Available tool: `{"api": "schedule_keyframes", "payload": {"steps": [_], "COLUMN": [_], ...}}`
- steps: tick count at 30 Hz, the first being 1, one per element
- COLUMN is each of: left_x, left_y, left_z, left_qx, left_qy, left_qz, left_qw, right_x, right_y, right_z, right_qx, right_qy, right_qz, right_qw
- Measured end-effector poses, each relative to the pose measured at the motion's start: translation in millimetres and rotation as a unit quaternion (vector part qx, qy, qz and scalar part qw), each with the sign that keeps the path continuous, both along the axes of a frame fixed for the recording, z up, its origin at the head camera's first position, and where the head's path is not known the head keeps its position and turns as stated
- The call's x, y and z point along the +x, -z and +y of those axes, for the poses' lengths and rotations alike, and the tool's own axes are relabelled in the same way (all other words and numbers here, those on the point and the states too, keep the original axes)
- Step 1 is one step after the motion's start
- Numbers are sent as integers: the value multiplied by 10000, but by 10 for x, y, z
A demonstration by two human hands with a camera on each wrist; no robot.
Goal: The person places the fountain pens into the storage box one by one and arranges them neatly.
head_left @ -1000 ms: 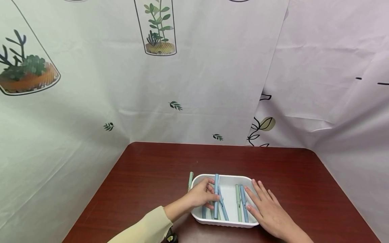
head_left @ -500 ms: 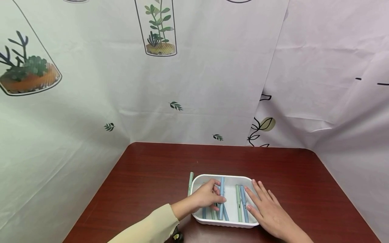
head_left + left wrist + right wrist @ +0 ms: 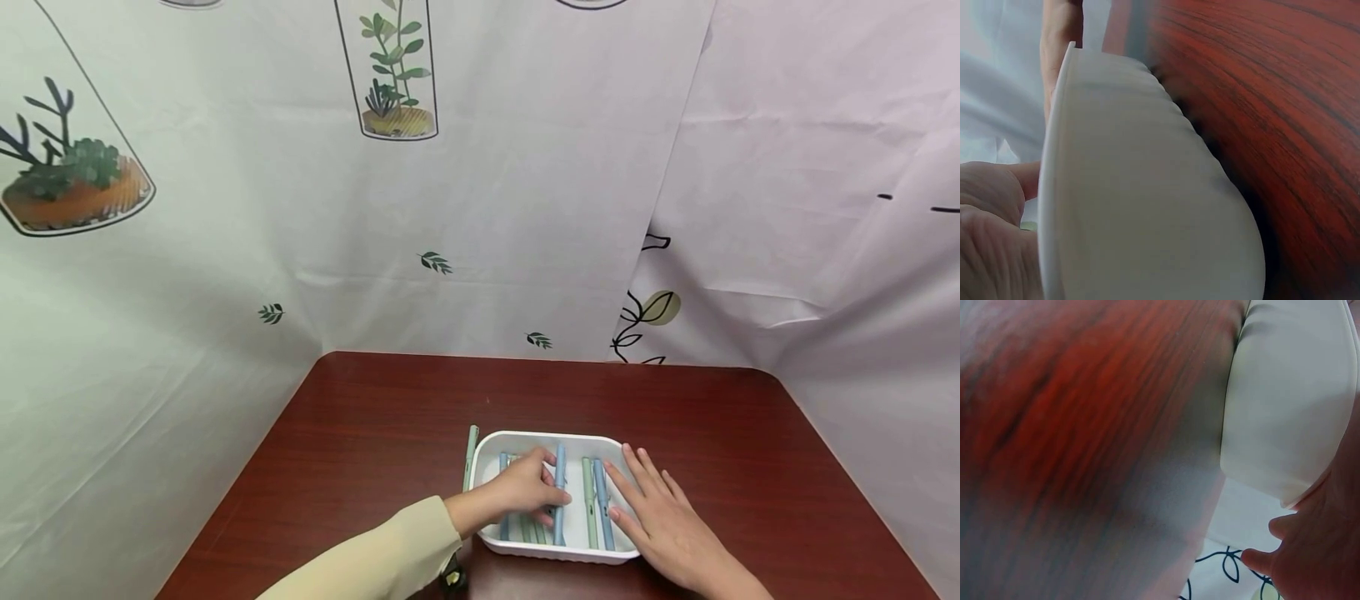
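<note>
A white plastic tray (image 3: 555, 553) holds light blue and green pens. Inside it, my left hand (image 3: 521, 487) pinches a blue pen (image 3: 558, 527) between thumb and fingers, near the tray's middle. Partly hidden beneath that hand lie another blue pen (image 3: 503, 463) and green pens (image 3: 527, 531). To the right, a green pen (image 3: 588, 504) and a blue pen (image 3: 602, 508) lie side by side. My right hand (image 3: 663, 517) rests at the tray's right rim, fingers spread. In the left wrist view the tray's outer wall (image 3: 1147, 187) covers most of the left hand's work.
Another green pen (image 3: 470, 460) is just outside the tray's left rim. The tray stands on a dark red wooden table (image 3: 360, 442). Behind rises a pale cloth backdrop (image 3: 480, 200) printed with plants. A dark object (image 3: 453, 577) shows below the left sleeve (image 3: 382, 550).
The left hand has carried the blue pen rightward and lower across the tray, uncovering pens at the left side. The right hand keeps its place at the rim.
</note>
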State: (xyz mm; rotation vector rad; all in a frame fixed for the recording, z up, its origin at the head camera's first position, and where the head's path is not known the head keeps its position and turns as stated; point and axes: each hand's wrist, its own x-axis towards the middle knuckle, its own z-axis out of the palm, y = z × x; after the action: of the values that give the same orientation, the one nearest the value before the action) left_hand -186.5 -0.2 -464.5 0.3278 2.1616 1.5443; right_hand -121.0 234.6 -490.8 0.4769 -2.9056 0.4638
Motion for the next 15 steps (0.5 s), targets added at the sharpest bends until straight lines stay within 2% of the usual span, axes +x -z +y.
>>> {"api": "schedule_keyframes", "payload": {"steps": [6, 15], "left_x": [-3, -34], "left_y": [12, 17], "left_z": [69, 163], "left_qx": [-287, -889], "left_qy": [75, 301], "left_qz": [-85, 7], "left_qw": [9995, 9956], "right_x": [2, -3], "right_y": [-10, -15], "right_z": [1, 2], "right_qx": [44, 29], "right_qy": [-36, -47], "right_qz": [132, 207], "right_qw": [9999, 9998]}}
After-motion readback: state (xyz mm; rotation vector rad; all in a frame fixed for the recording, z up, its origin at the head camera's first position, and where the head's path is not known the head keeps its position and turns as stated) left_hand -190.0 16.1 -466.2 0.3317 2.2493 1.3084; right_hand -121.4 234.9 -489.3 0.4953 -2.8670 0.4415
